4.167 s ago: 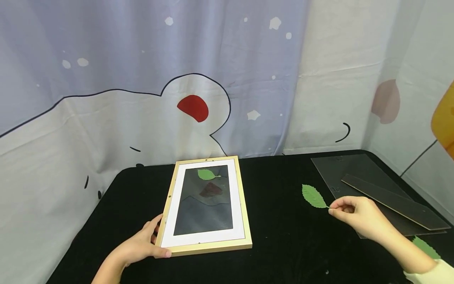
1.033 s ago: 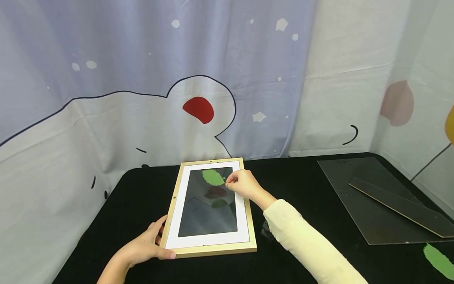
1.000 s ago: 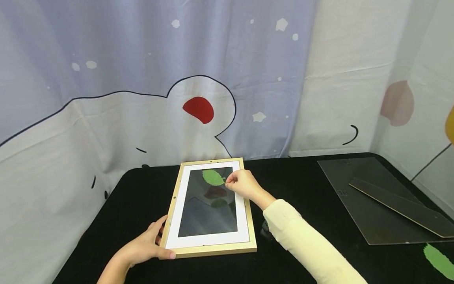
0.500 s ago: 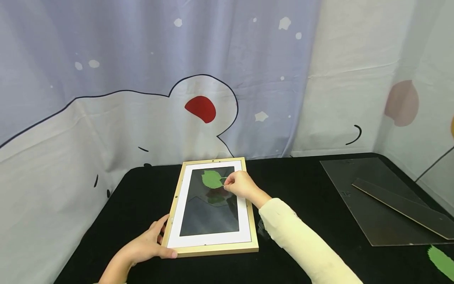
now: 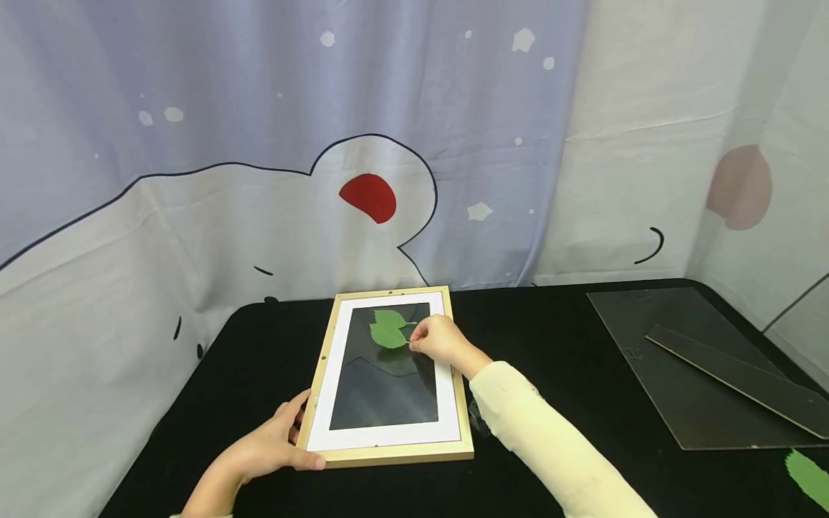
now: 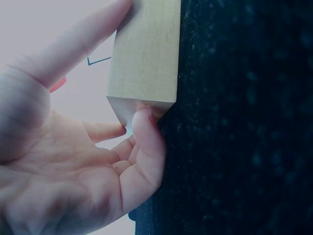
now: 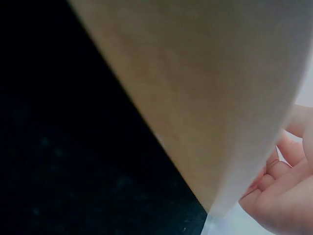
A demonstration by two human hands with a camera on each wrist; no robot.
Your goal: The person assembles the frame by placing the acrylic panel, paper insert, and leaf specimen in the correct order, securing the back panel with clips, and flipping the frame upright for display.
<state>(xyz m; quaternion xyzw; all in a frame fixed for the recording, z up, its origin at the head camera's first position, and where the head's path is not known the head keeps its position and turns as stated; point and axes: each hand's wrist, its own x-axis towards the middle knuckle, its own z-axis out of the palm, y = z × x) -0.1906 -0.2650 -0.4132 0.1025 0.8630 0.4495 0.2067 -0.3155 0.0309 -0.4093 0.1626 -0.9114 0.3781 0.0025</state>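
In the head view, a pale wooden picture frame [image 5: 401, 456] with a white mat and dark middle lies on the black table. My left hand [image 5: 268, 442] grips its near left corner, thumb on top and fingers at the side; the left wrist view shows fingertips against the wood [image 6: 144, 58]. Over the frame's upper part, my right hand [image 5: 443, 342] pinches the stem of a green serrated leaf [image 5: 387, 336]. Just beyond, partly overlapped by it, lies a second green leaf [image 5: 391, 316] on the dark middle. In the right wrist view, the frame's side hides part of my hand.
To the right lies a large dark backing board [image 5: 654, 388] with a narrow dark strip [image 5: 732, 374] across it. Another green leaf [image 5: 808, 476] sits at the right edge of view. A printed curtain [image 5: 259, 93] hangs behind the black table [image 5: 531, 324].
My right hand has brought the leaf from right of the frame to over it, then drawn it slightly nearer, uncovering more of the lying leaf. My left hand keeps its grip on the corner.
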